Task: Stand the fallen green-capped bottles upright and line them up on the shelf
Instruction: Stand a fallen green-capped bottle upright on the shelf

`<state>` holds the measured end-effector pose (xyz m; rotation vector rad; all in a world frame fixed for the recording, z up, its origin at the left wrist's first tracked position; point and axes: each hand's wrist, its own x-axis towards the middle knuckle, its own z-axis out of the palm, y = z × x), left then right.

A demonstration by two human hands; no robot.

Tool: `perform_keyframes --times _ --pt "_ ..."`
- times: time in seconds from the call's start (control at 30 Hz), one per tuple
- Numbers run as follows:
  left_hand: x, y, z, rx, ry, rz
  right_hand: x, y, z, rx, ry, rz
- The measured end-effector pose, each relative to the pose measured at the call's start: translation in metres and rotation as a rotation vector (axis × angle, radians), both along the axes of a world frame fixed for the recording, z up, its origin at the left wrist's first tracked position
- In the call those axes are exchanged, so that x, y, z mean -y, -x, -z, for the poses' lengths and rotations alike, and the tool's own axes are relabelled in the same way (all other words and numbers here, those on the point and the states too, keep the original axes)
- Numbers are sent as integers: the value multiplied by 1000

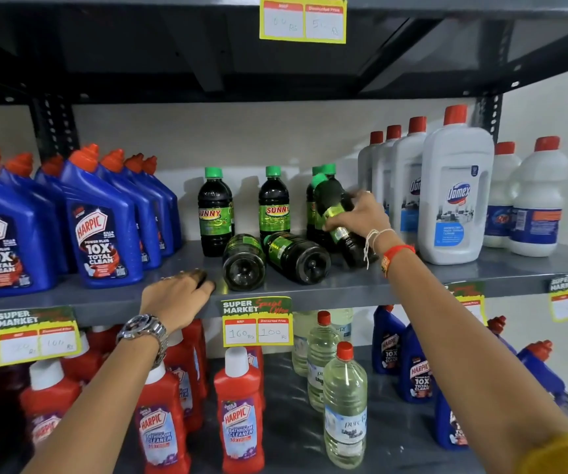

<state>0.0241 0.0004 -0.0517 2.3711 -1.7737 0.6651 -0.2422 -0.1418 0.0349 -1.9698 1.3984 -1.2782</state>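
Head view: on the grey metal shelf [361, 285], the right hand [357, 217] is clamped round a tilted dark plastic green-capped bottle [335, 206], label-high. Full and smooth, it likely handles heavy and slippery; mid-body suits. Two more fallen bottles [275, 258] lie alongside. The left hand [176, 295] rests flat, holding nothing, on the shelf edge.

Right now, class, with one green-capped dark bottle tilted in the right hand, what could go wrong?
1. The tilted green-capped dark bottle in the right hand leans near the upright green-capped bottles behind; it might knock them over.
2. The two fallen round dark bottles lie near the grey metal shelf's front edge; a nudge could roll them off.
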Motion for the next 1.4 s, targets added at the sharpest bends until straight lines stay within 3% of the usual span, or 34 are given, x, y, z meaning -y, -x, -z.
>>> perform_keyframes --times 0.17,0.33,0.5,0.7,0.8,0.97,1.1,1.27,1.4 --pt "3 -5 2 15 -13 9 -5 5 7 406 140 -70" --pt "4 -4 1 -6 -22 17 -4 8 30 487 131 -150" --pt "3 -2 1 -12 16 19 0 10 33 395 122 -123" --pt "1 0 3 40 29 12 -6 0 40 62 176 229" --pt "0 0 3 54 20 15 -3 1 38 129 139 177" --pt "1 -3 3 51 18 28 0 15 37 543 -163 -139" --pt "0 -1 3 18 44 47 -3 17 38 496 -131 -138" --pt "-1 0 4 63 39 9 -13 2 43 108 128 242" --pt "0 0 4 74 33 8 -8 4 40 161 134 209"
